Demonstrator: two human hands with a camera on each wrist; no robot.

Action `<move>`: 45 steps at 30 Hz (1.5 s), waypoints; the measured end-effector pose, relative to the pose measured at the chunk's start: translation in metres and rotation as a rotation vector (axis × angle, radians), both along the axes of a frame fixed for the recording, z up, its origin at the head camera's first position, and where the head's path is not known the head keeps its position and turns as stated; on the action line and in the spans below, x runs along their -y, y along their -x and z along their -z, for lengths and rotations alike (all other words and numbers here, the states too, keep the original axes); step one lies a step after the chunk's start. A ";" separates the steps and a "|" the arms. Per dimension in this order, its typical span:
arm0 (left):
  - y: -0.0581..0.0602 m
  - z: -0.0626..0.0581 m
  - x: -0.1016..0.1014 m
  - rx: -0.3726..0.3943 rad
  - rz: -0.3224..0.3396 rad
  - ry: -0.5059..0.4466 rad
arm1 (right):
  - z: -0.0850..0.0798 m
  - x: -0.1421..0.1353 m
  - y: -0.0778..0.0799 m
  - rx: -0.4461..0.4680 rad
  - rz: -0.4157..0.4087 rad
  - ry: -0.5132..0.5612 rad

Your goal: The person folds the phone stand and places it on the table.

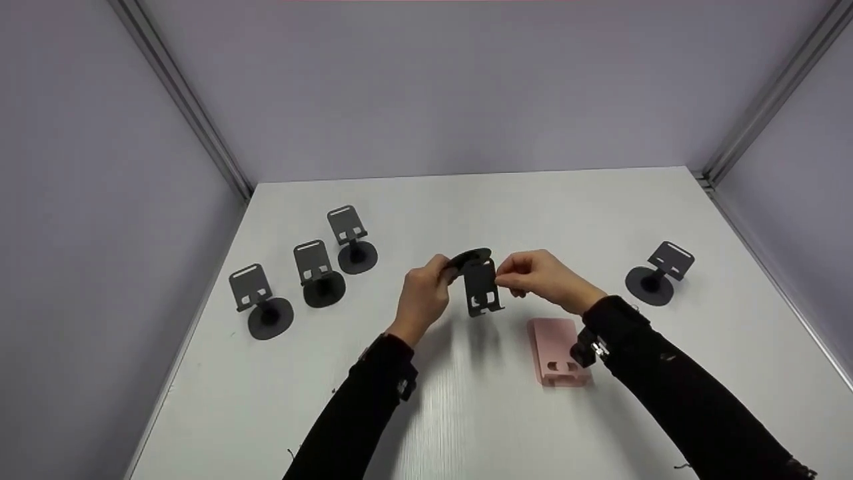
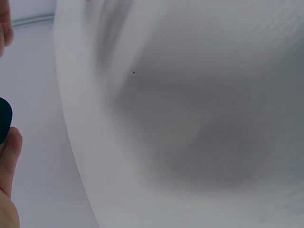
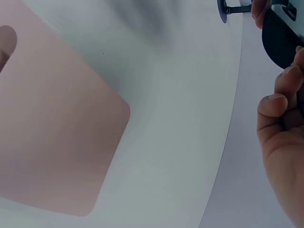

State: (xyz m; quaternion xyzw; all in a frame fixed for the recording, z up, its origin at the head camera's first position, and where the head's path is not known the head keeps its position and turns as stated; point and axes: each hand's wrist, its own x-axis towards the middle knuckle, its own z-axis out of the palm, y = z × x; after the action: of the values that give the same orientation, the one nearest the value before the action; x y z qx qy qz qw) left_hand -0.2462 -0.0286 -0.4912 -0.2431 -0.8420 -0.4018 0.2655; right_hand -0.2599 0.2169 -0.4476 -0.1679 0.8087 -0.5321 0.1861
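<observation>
Between hands, base clamped in left hand [image 1: 422, 293], plate edge pinched by right hand [image 1: 546, 277]: black slotted-plate stand [image 1: 479, 277], probably metal. Likely light, stiff, smooth; best held by base rim.

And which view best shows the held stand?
The head view: the held stand shows its plate and base there. The right wrist view cuts it off at the right edge; the left wrist view catches only a dark piece at the left edge.
</observation>
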 end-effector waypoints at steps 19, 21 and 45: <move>-0.001 -0.003 0.002 0.030 -0.037 -0.075 | 0.009 0.007 -0.008 -0.033 -0.143 -0.081; -0.001 -0.003 0.001 0.044 -0.032 -0.088 | 0.010 0.008 -0.008 -0.058 -0.148 -0.091; -0.006 -0.005 -0.007 0.224 0.069 -0.256 | 0.022 0.018 -0.006 -0.245 -0.137 -0.124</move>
State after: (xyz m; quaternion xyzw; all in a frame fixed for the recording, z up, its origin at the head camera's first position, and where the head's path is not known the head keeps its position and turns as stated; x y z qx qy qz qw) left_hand -0.2402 -0.0218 -0.4862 -0.1899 -0.7992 -0.5394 0.1850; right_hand -0.2534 0.1993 -0.4693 -0.2744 0.8433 -0.4429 0.1320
